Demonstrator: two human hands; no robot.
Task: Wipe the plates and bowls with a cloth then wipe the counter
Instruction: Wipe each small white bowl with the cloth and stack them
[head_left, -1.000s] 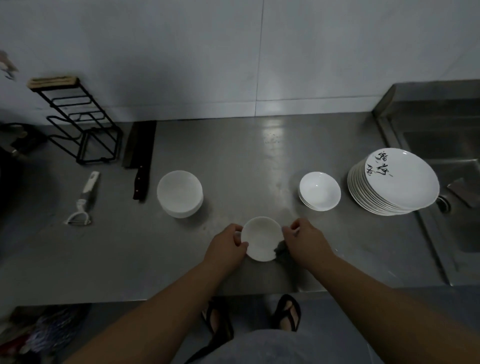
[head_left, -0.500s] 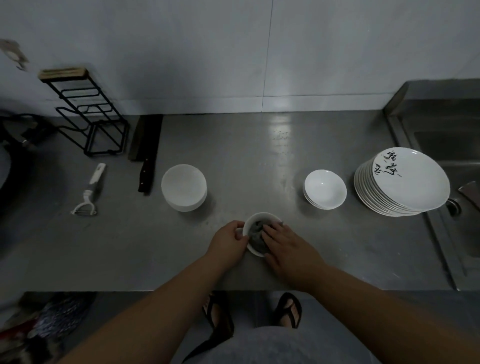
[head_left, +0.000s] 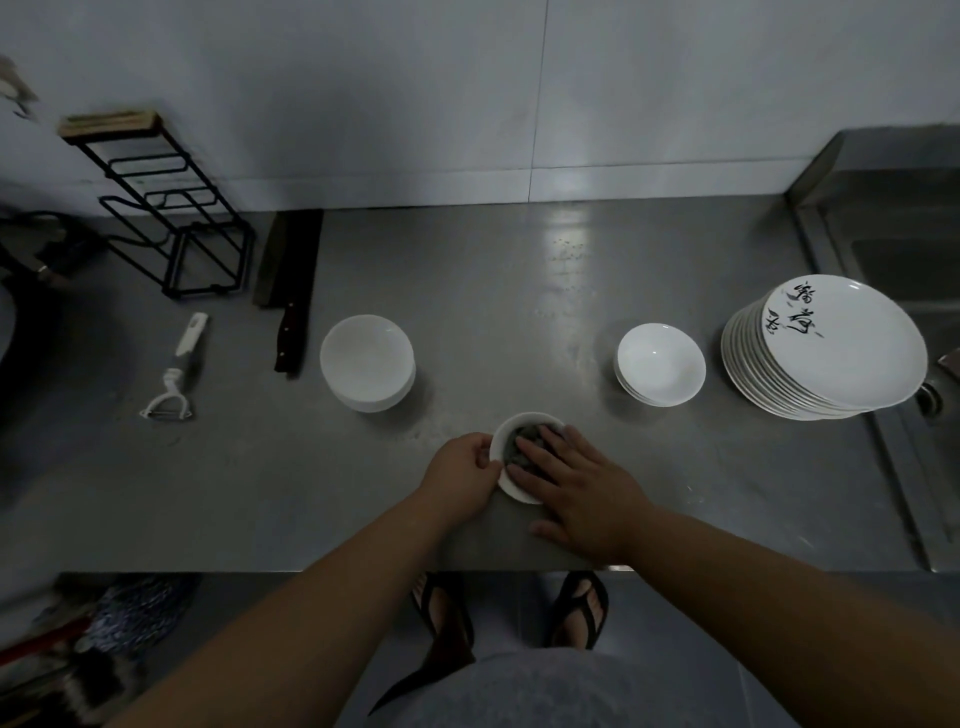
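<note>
On your steel tabletop (head_left: 519, 291), the stack of plates (head_left: 841, 358) sits at the far right. Near the front edge your left hand (head_left: 460, 470) curls its fingers round the rim of a small bowl (head_left: 524, 417), while your right hand (head_left: 582, 493) presses straight fingers onto the dark cloth (head_left: 511, 444) inside it.
</note>
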